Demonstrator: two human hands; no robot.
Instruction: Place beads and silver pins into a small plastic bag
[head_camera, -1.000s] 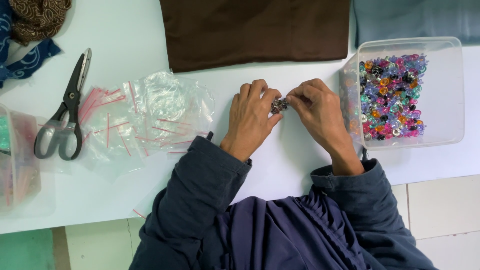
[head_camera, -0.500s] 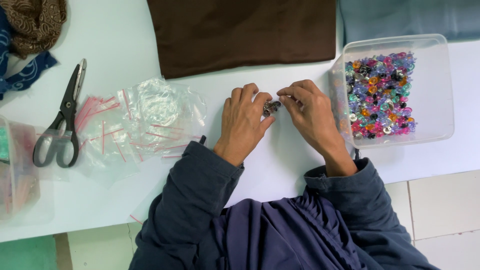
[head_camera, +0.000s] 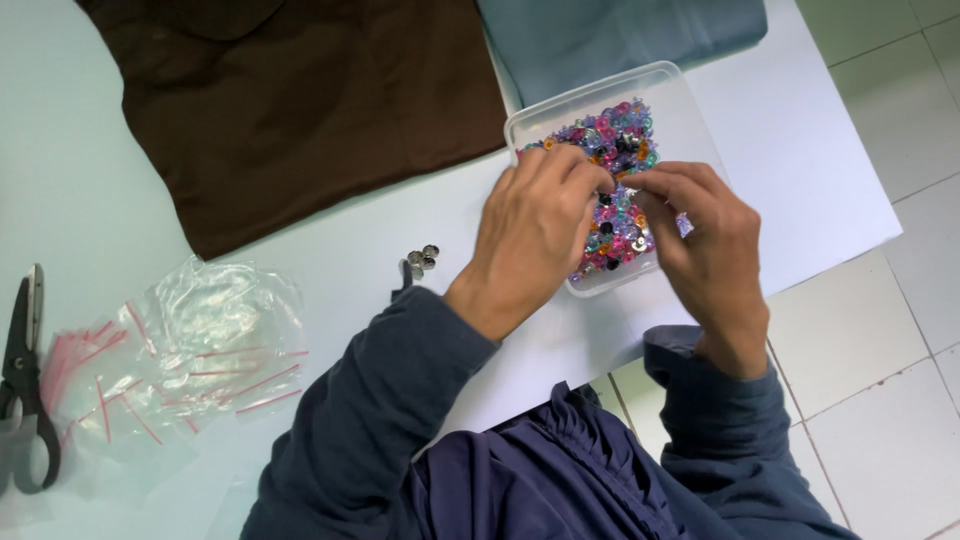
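Both our hands moved from bench centre to button tub (head_camera: 690, 100). Left hand (head_camera: 535, 225) and right hand (head_camera: 700, 235) over coloured buttons (head_camera: 615, 135), fingertips pinched together; grip contents unclear. Metal snaps (head_camera: 423, 260) left on bench (head_camera: 330, 270). Brown cloth (head_camera: 300, 110) behind; scissors (head_camera: 25, 380) far left.

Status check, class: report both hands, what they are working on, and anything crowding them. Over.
Left hand and right hand over clear tub of coloured beads, fingertips together. Grip contents hidden. Small metal pieces lie beside the left wrist.

Both hands cover much of the clear plastic tub of coloured snap buttons (head_camera: 560, 115), hiding what their fingertips pinch, while the black-handled scissors (head_camera: 22, 390) are cropped at the left edge.
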